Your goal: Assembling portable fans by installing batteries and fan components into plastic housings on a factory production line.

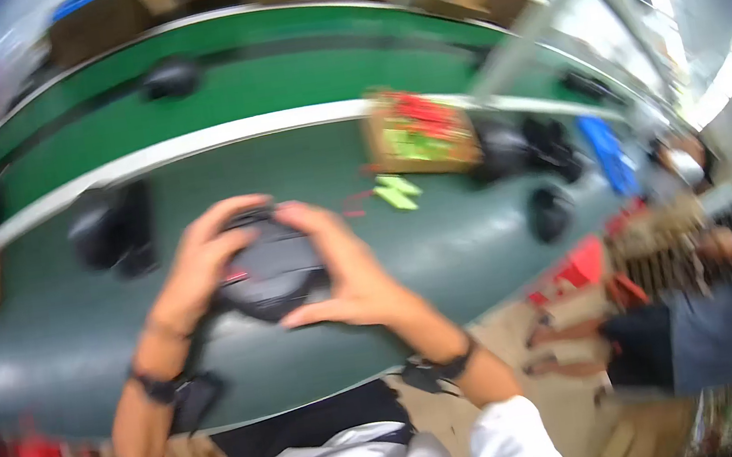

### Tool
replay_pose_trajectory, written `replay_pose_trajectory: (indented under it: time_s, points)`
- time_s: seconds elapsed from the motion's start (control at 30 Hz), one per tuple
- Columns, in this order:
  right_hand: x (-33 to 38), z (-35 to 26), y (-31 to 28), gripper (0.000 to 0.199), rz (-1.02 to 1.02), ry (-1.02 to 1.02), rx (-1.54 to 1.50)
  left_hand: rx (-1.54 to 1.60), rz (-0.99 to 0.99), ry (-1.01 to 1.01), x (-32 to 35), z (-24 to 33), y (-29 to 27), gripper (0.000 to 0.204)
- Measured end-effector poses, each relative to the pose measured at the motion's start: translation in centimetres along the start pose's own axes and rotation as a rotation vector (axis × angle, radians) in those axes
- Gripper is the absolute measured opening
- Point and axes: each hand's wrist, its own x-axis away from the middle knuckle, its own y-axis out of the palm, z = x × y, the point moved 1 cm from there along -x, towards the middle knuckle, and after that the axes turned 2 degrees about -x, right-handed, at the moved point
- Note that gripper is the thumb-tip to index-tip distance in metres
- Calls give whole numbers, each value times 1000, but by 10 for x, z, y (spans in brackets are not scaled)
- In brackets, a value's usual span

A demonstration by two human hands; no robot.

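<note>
Between my two hands is a round, dark grey-black plastic housing (269,270) with a small red detail near its left side; its exact kind is blurred. My left hand (209,255) wraps around its left and far edge. On the opposite side, my right hand (345,269) grips the rim, with fingers at the far edge and thumb at the near edge. Both wrists wear dark bands. The housing is held over the dark green worktable (452,244), close to its near edge. Bright yellow-green pieces (396,191) lie beyond my right hand.
A cardboard box (423,132) of red and yellow-green parts stands at the back. Black round parts (104,230) sit at left, others (551,212) at right. Behind runs a green conveyor belt (288,71) with a white rail. A person (724,309) sits at the right.
</note>
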Motion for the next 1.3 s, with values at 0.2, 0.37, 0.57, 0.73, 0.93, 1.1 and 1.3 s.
replay_pose_trajectory:
  time_s: [0.2,0.37,0.57,0.73,0.93,1.1,1.3]
  points:
    - [-6,13,23,129,65,-56,-188,102,60,-95,17,-18,-13,65]
    - [16,12,21,130,85,-45,-195,188,14,-109,6,-29,-8,61]
    - [11,15,27,131,97,-28,-289,148,41,-164,12,-9,-1,58]
    - [8,21,30,125,62,-51,-164,22,-6,-68,11,-11,-6,57]
    - [7,14,12,125,49,31,-178,-37,30,-30,0,-17,0,45]
    - [-5,-4,17,122,-12,59,-119,162,83,12,7,-28,-13,41]
    - [23,-25,24,118,181,124,159,296,383,-99,-6,-40,-25,38]
